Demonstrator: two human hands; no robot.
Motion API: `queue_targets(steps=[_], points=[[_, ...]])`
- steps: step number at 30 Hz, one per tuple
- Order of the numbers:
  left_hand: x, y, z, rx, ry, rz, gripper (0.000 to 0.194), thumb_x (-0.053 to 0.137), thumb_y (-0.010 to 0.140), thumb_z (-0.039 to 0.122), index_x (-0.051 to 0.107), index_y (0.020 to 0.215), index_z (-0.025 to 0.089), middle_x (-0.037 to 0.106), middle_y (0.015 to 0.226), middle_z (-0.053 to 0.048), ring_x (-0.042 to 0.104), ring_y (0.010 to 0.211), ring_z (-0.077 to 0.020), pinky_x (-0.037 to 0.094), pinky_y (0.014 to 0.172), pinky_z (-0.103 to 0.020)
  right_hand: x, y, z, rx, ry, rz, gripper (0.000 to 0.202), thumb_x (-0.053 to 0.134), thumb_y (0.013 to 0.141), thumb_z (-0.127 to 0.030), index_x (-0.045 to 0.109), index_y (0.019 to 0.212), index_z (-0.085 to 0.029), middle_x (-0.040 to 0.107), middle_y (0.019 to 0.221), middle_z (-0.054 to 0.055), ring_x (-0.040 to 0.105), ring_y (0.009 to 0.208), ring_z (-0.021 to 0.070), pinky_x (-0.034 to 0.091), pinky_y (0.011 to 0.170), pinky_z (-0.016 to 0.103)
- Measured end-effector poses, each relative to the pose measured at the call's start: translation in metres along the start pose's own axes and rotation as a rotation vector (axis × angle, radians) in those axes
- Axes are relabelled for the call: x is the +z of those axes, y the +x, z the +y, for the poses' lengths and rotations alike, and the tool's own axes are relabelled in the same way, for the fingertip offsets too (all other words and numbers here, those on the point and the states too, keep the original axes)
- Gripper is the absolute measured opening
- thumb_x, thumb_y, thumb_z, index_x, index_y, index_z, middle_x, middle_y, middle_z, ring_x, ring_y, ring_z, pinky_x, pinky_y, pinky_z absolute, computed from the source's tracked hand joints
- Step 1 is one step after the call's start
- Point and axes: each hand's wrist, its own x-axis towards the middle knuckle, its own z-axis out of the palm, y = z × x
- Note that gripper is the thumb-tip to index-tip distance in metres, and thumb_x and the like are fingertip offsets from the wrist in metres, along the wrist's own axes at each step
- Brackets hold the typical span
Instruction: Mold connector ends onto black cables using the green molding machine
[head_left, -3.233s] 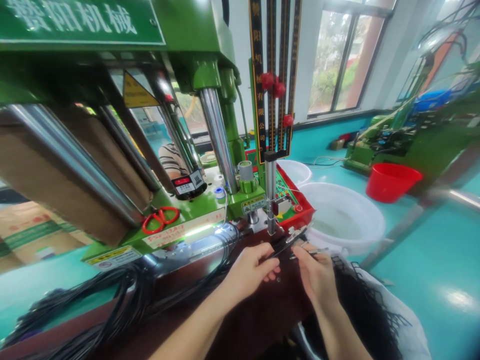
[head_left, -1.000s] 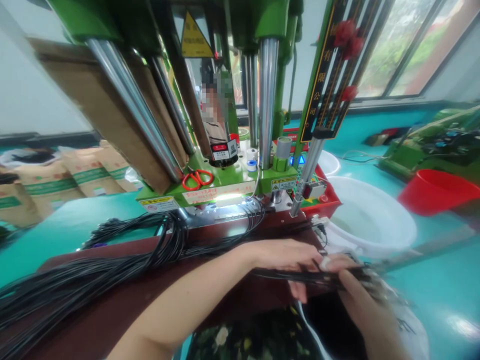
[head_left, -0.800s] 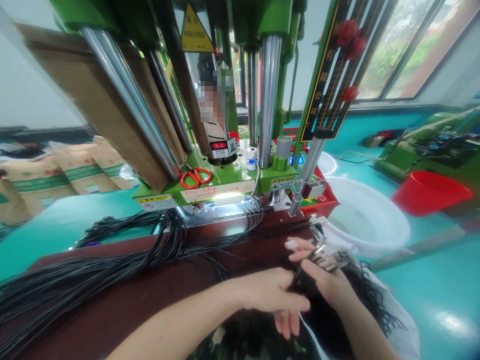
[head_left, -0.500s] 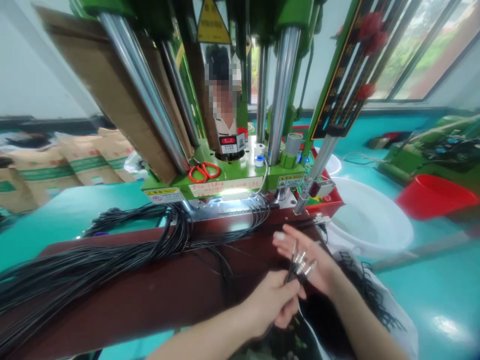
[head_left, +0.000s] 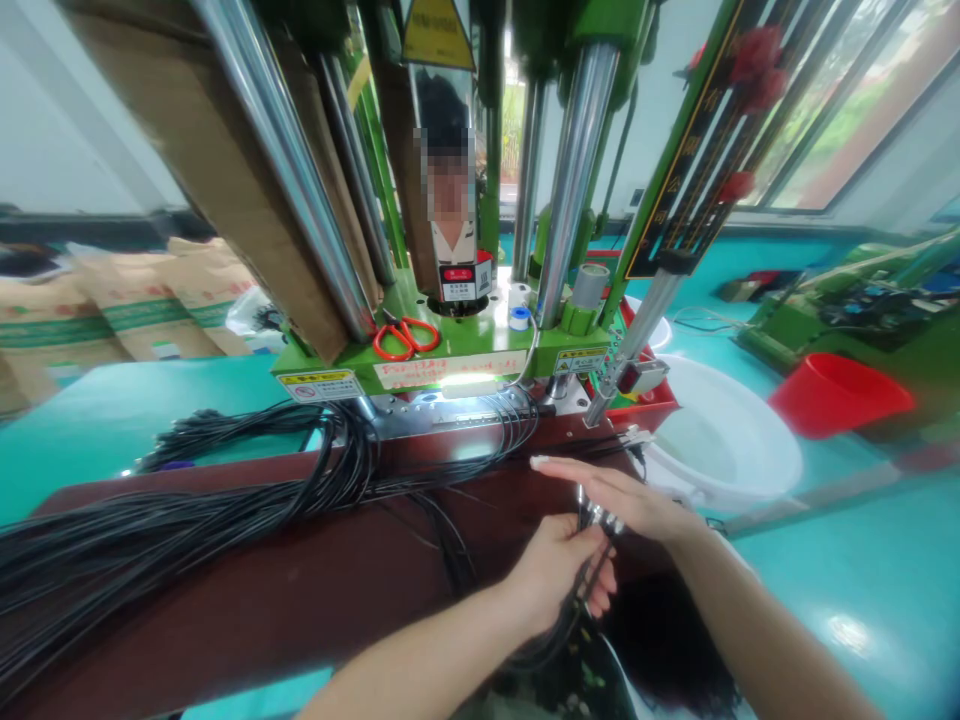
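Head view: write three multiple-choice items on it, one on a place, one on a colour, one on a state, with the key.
1. Where do the scissors lie?
A. on the green machine ledge
B. in the white basin
C. on the floor

2. What colour is the bucket at right?
A. blue
B. red
C. yellow

3. How is the right hand held?
A. in a fist
B. flat, fingers stretched out
C. gripping the scissors

Key: 1 A, the orange handles rest on the ledge beside the steel columns. 2 B, it stands red on the teal floor. 3 B, the fingers point left over the metal cable tips, which the left hand grips in a bunch from below.
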Motion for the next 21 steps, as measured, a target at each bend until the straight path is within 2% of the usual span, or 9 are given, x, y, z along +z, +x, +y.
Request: queue_targets(steps=[4, 7, 8, 10, 12, 14, 16, 18, 21], points=[[-0.001, 0.005, 0.003, -0.051, -0.055, -0.082, 0.042, 0.057, 0.066, 0.051, 0.051, 0.073, 0.010, 0.058, 0.051, -0.006, 0.053, 0.038, -0.0141, 0.041, 0.037, -0.025, 0.004, 0.005, 0.007, -0.060, -0.028, 0.010, 0.039, 0.030, 0.091, -0.030, 0.048, 0.124, -0.021, 0.042, 0.134, 0.003, 0.029, 0.127, 0.0162, 0.016, 0.107, 0.038], [-0.006, 0.007, 0.007, -0.053, -0.070, -0.090, 0.040, 0.058, 0.066, 0.050, 0.052, 0.071, 0.011, 0.052, 0.045, 0.000, 0.044, 0.031, -0.0090, 0.031, 0.032, -0.020, 0.006, 0.014, 0.012, -0.082, -0.022, 0.049, 0.037, 0.032, 0.090, -0.032, 0.053, 0.119, -0.022, 0.048, 0.129, 0.003, 0.034, 0.124, 0.0170, 0.021, 0.106, 0.038], [-0.008, 0.008, 0.008, -0.024, -0.087, -0.059, 0.038, 0.059, 0.066, 0.048, 0.051, 0.070, 0.011, 0.047, 0.043, 0.003, 0.038, 0.029, -0.0063, 0.026, 0.030, -0.018, 0.005, 0.018, 0.015, -0.051, -0.010, 0.087, 0.037, 0.032, 0.090, -0.032, 0.054, 0.118, -0.022, 0.050, 0.127, 0.003, 0.038, 0.122, 0.0172, 0.024, 0.104, 0.038], [-0.013, 0.009, 0.012, 0.069, -0.134, 0.027, 0.035, 0.061, 0.066, 0.046, 0.049, 0.069, 0.013, 0.040, 0.041, 0.007, 0.029, 0.029, -0.0022, 0.018, 0.030, -0.016, 0.000, 0.030, 0.025, 0.036, -0.020, 0.240, 0.038, 0.030, 0.091, -0.033, 0.054, 0.117, -0.022, 0.054, 0.123, 0.003, 0.046, 0.115, 0.0169, 0.031, 0.101, 0.036], [-0.019, 0.012, 0.016, 0.182, -0.171, 0.123, 0.034, 0.061, 0.067, 0.045, 0.046, 0.069, 0.014, 0.037, 0.042, 0.009, 0.026, 0.029, -0.0007, 0.014, 0.032, -0.016, -0.008, 0.046, 0.039, 0.134, -0.210, 0.430, 0.038, 0.029, 0.091, -0.031, 0.052, 0.118, -0.020, 0.056, 0.119, 0.005, 0.050, 0.110, 0.0166, 0.035, 0.097, 0.034], [-0.025, 0.014, 0.018, 0.253, -0.181, 0.193, 0.035, 0.060, 0.067, 0.046, 0.045, 0.070, 0.015, 0.038, 0.044, 0.009, 0.026, 0.030, -0.0006, 0.014, 0.033, -0.016, -0.018, 0.064, 0.056, 0.219, -0.506, 0.524, 0.036, 0.035, 0.087, -0.025, 0.052, 0.117, -0.015, 0.056, 0.119, 0.008, 0.049, 0.110, 0.0182, 0.035, 0.097, 0.034], [-0.030, 0.017, 0.018, 0.280, -0.167, 0.231, 0.036, 0.060, 0.067, 0.048, 0.045, 0.072, 0.015, 0.038, 0.045, 0.009, 0.027, 0.031, -0.0008, 0.014, 0.033, -0.016, -0.023, 0.081, 0.073, 0.255, -0.673, 0.477, 0.036, 0.042, 0.081, -0.016, 0.052, 0.116, -0.011, 0.053, 0.120, 0.012, 0.047, 0.112, 0.0207, 0.031, 0.099, 0.034], [-0.033, 0.019, 0.018, 0.275, -0.137, 0.239, 0.037, 0.060, 0.066, 0.049, 0.046, 0.076, 0.016, 0.037, 0.044, 0.010, 0.027, 0.031, -0.0009, 0.014, 0.033, -0.016, -0.025, 0.094, 0.085, 0.245, -0.720, 0.399, 0.038, 0.043, 0.076, -0.008, 0.053, 0.112, -0.008, 0.052, 0.119, 0.014, 0.045, 0.112, 0.0224, 0.029, 0.099, 0.035], [-0.034, 0.020, 0.017, 0.276, -0.089, 0.230, 0.038, 0.060, 0.066, 0.049, 0.047, 0.082, 0.016, 0.035, 0.043, 0.011, 0.025, 0.029, -0.0014, 0.014, 0.032, -0.016, -0.023, 0.103, 0.088, 0.254, -0.776, 0.306, 0.034, 0.043, 0.071, -0.004, 0.056, 0.103, -0.007, 0.054, 0.110, 0.017, 0.044, 0.110, 0.0265, 0.030, 0.095, 0.038]])
